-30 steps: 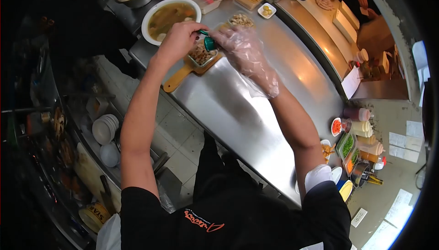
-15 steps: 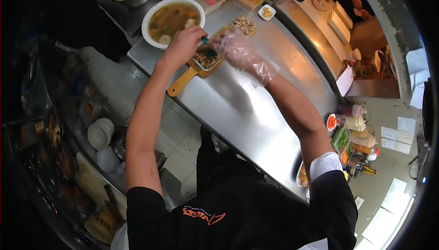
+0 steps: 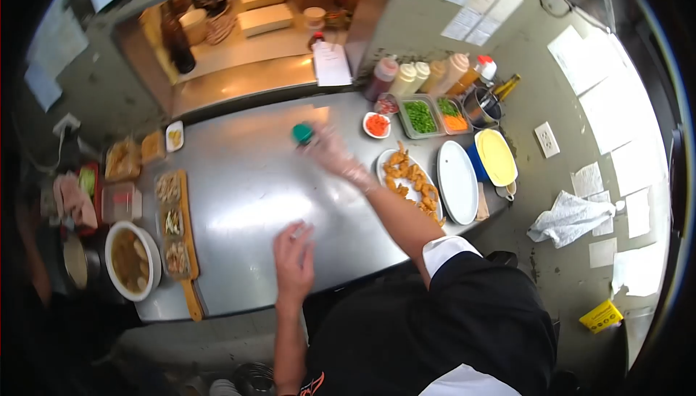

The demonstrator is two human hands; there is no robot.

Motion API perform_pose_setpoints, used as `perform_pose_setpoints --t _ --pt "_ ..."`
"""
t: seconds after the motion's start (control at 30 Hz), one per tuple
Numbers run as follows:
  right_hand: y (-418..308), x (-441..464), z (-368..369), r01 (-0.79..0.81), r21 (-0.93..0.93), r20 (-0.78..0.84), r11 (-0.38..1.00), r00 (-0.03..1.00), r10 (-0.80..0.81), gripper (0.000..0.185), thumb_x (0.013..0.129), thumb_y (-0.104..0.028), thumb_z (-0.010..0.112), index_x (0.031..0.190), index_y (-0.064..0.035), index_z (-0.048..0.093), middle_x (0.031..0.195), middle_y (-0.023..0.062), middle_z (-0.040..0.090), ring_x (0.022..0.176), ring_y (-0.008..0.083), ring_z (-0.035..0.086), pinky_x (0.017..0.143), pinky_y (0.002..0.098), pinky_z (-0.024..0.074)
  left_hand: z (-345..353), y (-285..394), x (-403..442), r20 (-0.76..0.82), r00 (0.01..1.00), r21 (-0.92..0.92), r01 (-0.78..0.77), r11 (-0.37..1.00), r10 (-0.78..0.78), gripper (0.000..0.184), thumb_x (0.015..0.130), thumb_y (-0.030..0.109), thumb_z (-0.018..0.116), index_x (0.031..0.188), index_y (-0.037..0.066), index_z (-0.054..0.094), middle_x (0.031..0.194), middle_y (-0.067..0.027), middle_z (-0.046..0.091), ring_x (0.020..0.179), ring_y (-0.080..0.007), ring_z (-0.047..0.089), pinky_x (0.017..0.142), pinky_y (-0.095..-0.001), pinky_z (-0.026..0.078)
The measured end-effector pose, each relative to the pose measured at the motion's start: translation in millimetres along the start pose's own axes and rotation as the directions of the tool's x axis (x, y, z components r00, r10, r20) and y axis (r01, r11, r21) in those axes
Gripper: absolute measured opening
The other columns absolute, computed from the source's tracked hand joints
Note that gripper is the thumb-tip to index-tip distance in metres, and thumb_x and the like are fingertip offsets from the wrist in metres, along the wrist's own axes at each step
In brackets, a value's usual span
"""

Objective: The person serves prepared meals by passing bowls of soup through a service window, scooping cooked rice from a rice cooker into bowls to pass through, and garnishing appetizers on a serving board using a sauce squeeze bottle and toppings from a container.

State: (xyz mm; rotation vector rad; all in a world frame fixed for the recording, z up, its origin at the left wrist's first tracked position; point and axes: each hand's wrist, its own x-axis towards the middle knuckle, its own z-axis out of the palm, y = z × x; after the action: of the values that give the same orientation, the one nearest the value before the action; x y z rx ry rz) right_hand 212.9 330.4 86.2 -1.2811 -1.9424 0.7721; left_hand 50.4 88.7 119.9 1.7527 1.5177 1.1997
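Note:
Wrapped in a clear plastic glove, my right hand (image 3: pixel 331 151) is closed around an item with a round green cap (image 3: pixel 302 133); the glove and fingers hide its body. It is above the middle of the steel counter (image 3: pixel 239 200). My bare left hand (image 3: pixel 293 258) hangs over the counter's near side, fingers loosely stretched and holding nothing. To the left lies a wooden paddle board (image 3: pixel 190 287) bearing small dishes of food: a near dish (image 3: pixel 177 260), a middle dish (image 3: pixel 172 223) and a far dish (image 3: pixel 167 188). Beside it stands a white bowl of soup (image 3: pixel 133 262).
At right are a plate of fried shrimp (image 3: pixel 406 178), a white oval plate (image 3: pixel 458 182) and a blue container with a yellow lid (image 3: pixel 495 158). Behind them sit a tub of chopped greens (image 3: pixel 420 118) and several squeeze bottles (image 3: pixel 409 77). A pass-through shelf (image 3: pixel 239 84) is beyond the counter.
My view has turned right. Both hands have left the dishes on the paddle board; the right has carried the green-capped item over the counter, and the left has come back towards me with its fingers loosened.

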Motion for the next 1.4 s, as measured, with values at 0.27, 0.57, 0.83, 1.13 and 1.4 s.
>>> perform_pose_setpoints --t 0.27,0.57,0.83,1.13,1.4 --pt "175.7 94.0 -95.6 -0.090 -0.231 -0.428 0.969 0.903 -0.018 0.026 0.078 -0.004 0.067 0.103 -0.0004 0.064 0.097 0.0250 0.067 0.092 0.0464 0.064 0.080 0.0482 0.0538 53.0 8.3 -23.8 0.495 0.805 0.039 0.357 0.933 -0.328 0.017 0.095 0.008 0.061 0.108 0.004 0.070 0.108 -0.0128 0.068 0.101 -0.0303 0.061 0.089 -0.0366 0.049" --pt "111.2 11.9 -97.4 0.119 -0.394 0.088 0.911 0.992 -0.091 0.014 0.080 -0.016 0.064 0.086 -0.0026 0.065 0.083 0.0155 0.062 0.079 0.0287 0.058 0.073 0.0425 0.0458 72.7 16.6 47.5 0.531 0.839 0.076 0.091 0.993 -0.117 0.023 0.091 0.009 0.065 0.112 0.002 0.070 0.107 -0.0173 0.068 0.100 -0.0320 0.066 0.089 -0.0390 0.051" --pt "-224.3 -248.8 -445.5 0.006 -0.417 -0.286 0.909 0.948 -0.137 0.021 0.091 -0.015 0.064 0.109 -0.0090 0.071 0.096 0.0096 0.072 0.090 0.0267 0.068 0.081 0.0355 0.0542 7.4 107.2 152.0 0.787 0.571 -0.154 -0.185 0.971 0.234 0.026 0.102 0.015 0.057 0.121 -0.001 0.066 0.114 -0.0144 0.070 0.105 -0.0211 0.065 0.090 -0.0328 0.050" --pt "-438.7 -476.1 -644.4 -0.626 -0.542 -0.826 0.561 0.520 -0.217 0.036 0.092 -0.012 0.061 0.128 -0.0156 0.060 0.123 0.0085 0.065 0.116 0.0248 0.062 0.101 0.0371 0.0493 -27.2 430.8 147.1 0.608 0.081 -0.269 -0.915 0.301 0.789 0.030 0.084 0.003 0.068 0.114 0.006 0.070 0.102 -0.0130 0.069 0.095 -0.0329 0.066 0.084 -0.0409 0.052" --pt "-422.2 -518.0 -758.9 -0.639 -0.750 -0.644 0.172 0.646 -0.409 0.038 0.090 -0.017 0.070 0.125 -0.0043 0.062 0.124 0.0117 0.063 0.113 0.0251 0.063 0.097 0.0373 0.0518 144.7 679.5 44.2 -0.169 -0.373 -0.278 -0.870 -0.408 0.912 0.051 0.090 0.026 0.069 0.134 0.006 0.052 0.127 -0.0181 0.054 0.118 -0.0371 0.052 0.103 -0.0470 0.043"
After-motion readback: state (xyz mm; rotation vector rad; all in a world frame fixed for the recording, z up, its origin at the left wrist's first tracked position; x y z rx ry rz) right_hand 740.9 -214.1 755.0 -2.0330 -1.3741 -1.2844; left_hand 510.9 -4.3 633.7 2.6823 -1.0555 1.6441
